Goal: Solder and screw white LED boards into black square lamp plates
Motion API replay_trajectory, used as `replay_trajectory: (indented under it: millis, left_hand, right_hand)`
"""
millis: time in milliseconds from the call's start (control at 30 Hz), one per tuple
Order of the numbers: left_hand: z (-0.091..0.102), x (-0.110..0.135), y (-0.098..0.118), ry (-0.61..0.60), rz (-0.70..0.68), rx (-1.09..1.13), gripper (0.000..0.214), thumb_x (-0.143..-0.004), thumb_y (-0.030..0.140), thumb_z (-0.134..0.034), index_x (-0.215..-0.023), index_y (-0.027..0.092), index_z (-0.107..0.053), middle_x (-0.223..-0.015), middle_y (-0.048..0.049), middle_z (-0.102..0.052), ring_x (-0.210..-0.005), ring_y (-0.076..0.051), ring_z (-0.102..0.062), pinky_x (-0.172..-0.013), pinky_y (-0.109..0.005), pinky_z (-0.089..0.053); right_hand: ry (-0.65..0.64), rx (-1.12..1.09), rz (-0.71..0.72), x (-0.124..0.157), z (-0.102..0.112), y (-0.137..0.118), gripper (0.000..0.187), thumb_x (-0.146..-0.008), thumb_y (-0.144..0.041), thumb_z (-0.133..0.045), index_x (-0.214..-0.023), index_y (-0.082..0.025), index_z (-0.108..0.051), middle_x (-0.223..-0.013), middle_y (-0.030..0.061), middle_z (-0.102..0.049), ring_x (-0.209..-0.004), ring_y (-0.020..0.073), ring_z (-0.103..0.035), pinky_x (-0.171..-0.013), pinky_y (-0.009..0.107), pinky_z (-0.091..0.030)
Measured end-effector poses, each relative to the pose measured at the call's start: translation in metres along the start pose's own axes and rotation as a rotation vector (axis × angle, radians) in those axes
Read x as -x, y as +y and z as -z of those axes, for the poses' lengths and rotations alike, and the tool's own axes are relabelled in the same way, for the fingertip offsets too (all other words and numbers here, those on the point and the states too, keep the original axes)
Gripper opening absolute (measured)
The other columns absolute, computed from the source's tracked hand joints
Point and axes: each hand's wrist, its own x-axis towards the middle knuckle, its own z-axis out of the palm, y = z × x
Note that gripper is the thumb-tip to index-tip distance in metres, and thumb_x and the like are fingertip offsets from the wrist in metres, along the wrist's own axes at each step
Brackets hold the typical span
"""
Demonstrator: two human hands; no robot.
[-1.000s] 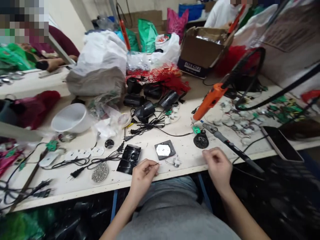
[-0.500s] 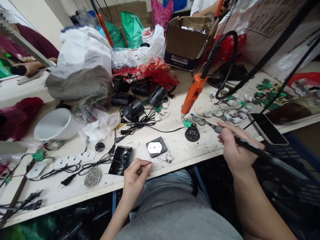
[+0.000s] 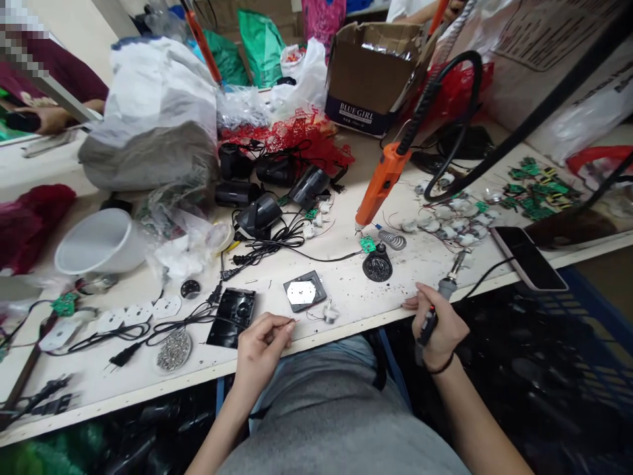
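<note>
My left hand (image 3: 260, 349) rests at the near edge of the workbench (image 3: 346, 290), fingers pinched on a thin wire. Just ahead of it lie a small white part (image 3: 330, 311) with wire leads and a grey square plate with a white disc (image 3: 304, 291). A black plastic housing (image 3: 232, 316) lies to its left. My right hand (image 3: 438, 323) is closed round the handle of a soldering iron (image 3: 445, 290), tip pointing away toward the bench. A black round tip-cleaner pad (image 3: 377, 266) and a coil stand (image 3: 392, 239) sit beyond it.
An orange hanging screwdriver (image 3: 378, 188) dangles over the bench middle. A phone (image 3: 528, 256) lies at the right edge. Green circuit boards (image 3: 537, 191), black adapters (image 3: 257, 214), a white bowl (image 3: 96, 243), bags and a cardboard box (image 3: 376, 76) crowd the back. Another person's arm (image 3: 54, 117) is far left.
My right hand reached to the soldering iron on its stand, gripped it and drew it back to the bench's near edge. My left hand kept its pinch in place.
</note>
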Motion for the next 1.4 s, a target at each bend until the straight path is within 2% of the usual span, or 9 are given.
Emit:
replay_trajectory:
  millis: [133, 233, 333, 533, 733, 933, 1067, 1233, 1400]
  left_hand:
    - [0.0, -0.002, 0.001, 0.009, -0.011, -0.01, 0.021, -0.082, 0.037, -0.07, -0.075, 0.018, -0.077, -0.058, -0.0002, -0.063, -0.05, -0.012, -0.06, -0.049, -0.02, -0.046]
    - [0.001, -0.002, 0.001, 0.017, -0.012, 0.001, 0.021, -0.082, 0.037, -0.071, -0.075, 0.018, -0.077, -0.059, -0.0005, -0.064, -0.05, -0.012, -0.062, -0.049, -0.02, -0.047]
    - [0.002, -0.001, 0.001, 0.029, -0.011, 0.021, 0.02, -0.081, 0.036, -0.072, -0.074, 0.018, -0.077, -0.06, -0.0006, -0.065, -0.049, -0.012, -0.062, -0.048, -0.02, -0.048]
    - [0.001, 0.0, 0.0, 0.024, 0.001, 0.022, 0.019, -0.082, 0.035, -0.071, -0.075, 0.018, -0.077, -0.058, -0.0003, -0.065, -0.048, -0.011, -0.061, -0.048, -0.02, -0.048]
    - [-0.003, -0.002, 0.001, 0.044, 0.117, 0.078, 0.023, -0.077, 0.04, -0.074, -0.075, 0.016, -0.073, -0.056, -0.0009, -0.067, -0.047, -0.013, -0.063, -0.048, -0.02, -0.051]
    - [-0.007, -0.006, 0.008, 0.038, 0.127, 0.094, 0.022, -0.077, 0.037, -0.074, -0.075, 0.016, -0.072, -0.054, -0.0004, -0.067, -0.048, -0.013, -0.064, -0.049, -0.019, -0.051]
    - [-0.01, -0.009, 0.012, 0.017, 0.111, 0.067, 0.022, -0.078, 0.038, -0.074, -0.074, 0.016, -0.071, -0.055, -0.0002, -0.067, -0.048, -0.012, -0.063, -0.048, -0.019, -0.05]
    - [-0.007, -0.007, 0.036, 0.007, -0.035, -0.066, 0.017, -0.085, 0.031, -0.07, -0.077, 0.017, -0.072, -0.056, 0.0017, -0.065, -0.049, -0.011, -0.062, -0.051, -0.019, -0.048]
    - [-0.02, -0.014, 0.068, -0.017, -0.426, -0.313, 0.011, -0.094, 0.021, -0.064, -0.086, 0.018, -0.071, -0.074, -0.0003, -0.07, -0.065, -0.011, -0.064, -0.063, -0.02, -0.049]
  right_hand:
    - [-0.103, 0.022, 0.009, -0.012, -0.023, 0.006, 0.021, -0.101, -0.036, -0.055, -0.106, -0.02, -0.068, -0.083, 0.0062, -0.076, -0.07, 0.0198, -0.073, -0.067, 0.031, -0.058]
    - [-0.212, 0.067, 0.073, -0.025, -0.04, 0.009, 0.04, -0.094, -0.055, -0.062, -0.108, -0.017, -0.064, -0.095, 0.0136, -0.075, -0.082, 0.0277, -0.07, -0.075, 0.04, -0.056]
    - [-0.273, 0.097, 0.114, -0.032, -0.051, 0.011, 0.053, -0.089, -0.065, -0.062, -0.11, -0.017, -0.06, -0.098, 0.0165, -0.073, -0.085, 0.0316, -0.064, -0.076, 0.043, -0.053]
    - [-0.257, 0.162, 0.111, -0.025, -0.046, 0.006, 0.043, -0.094, -0.059, -0.056, -0.106, -0.018, -0.059, -0.089, 0.0124, -0.069, -0.082, 0.0303, -0.058, -0.076, 0.042, -0.047]
    - [-0.276, 0.192, 0.147, -0.006, -0.031, -0.014, 0.043, -0.094, -0.059, -0.059, -0.106, -0.017, -0.06, -0.089, 0.0123, -0.069, -0.082, 0.0292, -0.058, -0.075, 0.04, -0.042]
    - [-0.285, 0.195, 0.201, 0.001, -0.046, -0.043, 0.051, -0.093, -0.067, -0.054, -0.105, -0.017, -0.061, -0.088, 0.013, -0.069, -0.081, 0.0286, -0.059, -0.073, 0.039, -0.042]
    - [-0.325, 0.15, 0.19, -0.004, -0.051, -0.046, 0.048, -0.097, -0.062, -0.052, -0.107, -0.016, -0.063, -0.087, 0.0134, -0.069, -0.082, 0.0292, -0.06, -0.071, 0.04, -0.044]
    - [-0.377, -0.104, 0.085, -0.008, -0.023, -0.032, 0.024, -0.103, -0.038, -0.05, -0.109, -0.02, -0.064, -0.091, 0.0093, -0.072, -0.084, 0.0243, -0.065, -0.076, 0.037, -0.053]
    - [-0.372, -0.249, 0.118, -0.006, 0.004, -0.021, 0.026, -0.103, -0.034, -0.053, -0.124, -0.022, -0.062, -0.096, 0.0072, -0.074, -0.085, 0.0213, -0.069, -0.075, 0.034, -0.056]
